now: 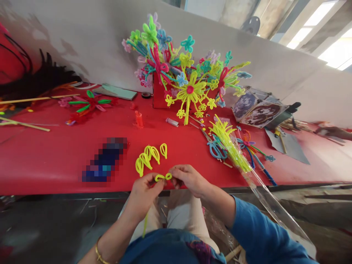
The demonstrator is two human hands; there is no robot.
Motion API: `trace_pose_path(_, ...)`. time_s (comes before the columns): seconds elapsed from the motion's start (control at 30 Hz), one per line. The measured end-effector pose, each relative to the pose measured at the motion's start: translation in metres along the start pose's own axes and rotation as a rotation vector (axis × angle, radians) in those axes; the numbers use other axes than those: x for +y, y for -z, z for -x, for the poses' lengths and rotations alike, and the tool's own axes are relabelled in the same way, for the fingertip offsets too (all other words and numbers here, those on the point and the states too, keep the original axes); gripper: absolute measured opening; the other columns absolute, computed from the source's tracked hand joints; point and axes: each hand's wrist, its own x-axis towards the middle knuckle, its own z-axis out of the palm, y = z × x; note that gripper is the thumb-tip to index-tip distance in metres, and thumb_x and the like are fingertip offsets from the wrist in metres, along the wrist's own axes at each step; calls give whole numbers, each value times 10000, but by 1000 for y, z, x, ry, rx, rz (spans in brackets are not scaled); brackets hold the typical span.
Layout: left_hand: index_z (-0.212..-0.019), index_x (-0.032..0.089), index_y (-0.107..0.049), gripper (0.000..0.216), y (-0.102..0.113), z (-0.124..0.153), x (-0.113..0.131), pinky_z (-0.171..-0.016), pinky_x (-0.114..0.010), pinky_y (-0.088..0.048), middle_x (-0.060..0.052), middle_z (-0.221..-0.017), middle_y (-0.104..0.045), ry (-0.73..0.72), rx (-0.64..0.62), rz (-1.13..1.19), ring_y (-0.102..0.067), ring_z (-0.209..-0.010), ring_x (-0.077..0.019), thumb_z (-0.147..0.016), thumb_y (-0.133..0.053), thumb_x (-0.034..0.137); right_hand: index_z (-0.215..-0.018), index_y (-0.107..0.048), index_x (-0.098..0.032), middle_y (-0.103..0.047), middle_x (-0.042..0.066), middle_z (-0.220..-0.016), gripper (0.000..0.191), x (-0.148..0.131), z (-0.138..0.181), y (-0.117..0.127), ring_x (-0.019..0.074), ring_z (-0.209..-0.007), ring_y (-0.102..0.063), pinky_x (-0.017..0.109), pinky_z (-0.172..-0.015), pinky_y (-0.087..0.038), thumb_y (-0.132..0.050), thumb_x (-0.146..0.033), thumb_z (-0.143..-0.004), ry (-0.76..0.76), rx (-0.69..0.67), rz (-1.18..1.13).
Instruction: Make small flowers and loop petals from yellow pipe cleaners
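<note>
Both my hands meet over the front edge of the red table (176, 139), pinching one yellow pipe cleaner (160, 178) that is bent into two small loops. My left hand (145, 192) holds the larger loop side, and a yellow tail hangs below that hand. On the right loop, my right hand (187, 178) closes with thumb and fingers. Just beyond them lie several yellow looped petals (147, 151) in a loose row. A large yellow pipe-cleaner flower (190, 88) with small blossoms leans against a red box farther back.
Right of my hands are blue-handled scissors (216, 149) and a plastic sleeve of yellow pipe cleaners (232, 146). A pixelated dark object (106, 161) lies left. Farther back stand a red bottle (139, 118), a colourful flower bunch (162, 55) and a painted lantern (258, 108).
</note>
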Motion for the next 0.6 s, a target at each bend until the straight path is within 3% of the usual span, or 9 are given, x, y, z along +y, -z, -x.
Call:
trace_pose_path(0.1, -616, 165, -645, 93, 1, -1, -5, -613, -234, -432, 5, -565, -646, 152, 0, 249, -576, -586, -132, -579, -665, 248, -799, -556, -149, -520, -14, -626, 252, 4, 4, 2, 79, -544, -476, 204, -528, -391, -484, -383, -739, 169, 83, 24)
trace_pose_path(0.2, -636, 154, -651, 109, -1, -1, -5, -642, -238, -435, -1, -592, -652, 181, -26, 330, -576, -601, -125, -569, -685, 233, -874, -572, -164, -560, -6, -716, 222, 2, 8, 4, 86, -615, -494, 201, -575, -392, -568, -299, -698, 296, 112, 198)
trace_pose_path(0.4, -592, 154, -633, 70, -6, 0, 1, -593, -199, -427, 18, -591, -637, 135, -30, 322, -557, -587, -100, -581, -687, 197, -691, -572, -135, -549, -14, -617, 119, -5, 10, 1, 75, -533, -463, 181, -495, -357, -512, -228, -733, 271, 67, 332)
trace_pose_path(0.6, -589, 149, -621, 91, -7, 2, 5, -573, -193, -429, 15, -551, -629, 246, -118, 429, -548, -546, -89, -592, -683, 214, -653, -546, -151, -549, -22, -598, 99, -7, 11, -5, 77, -556, -497, 167, -518, -384, -500, -195, -728, 431, 154, 415)
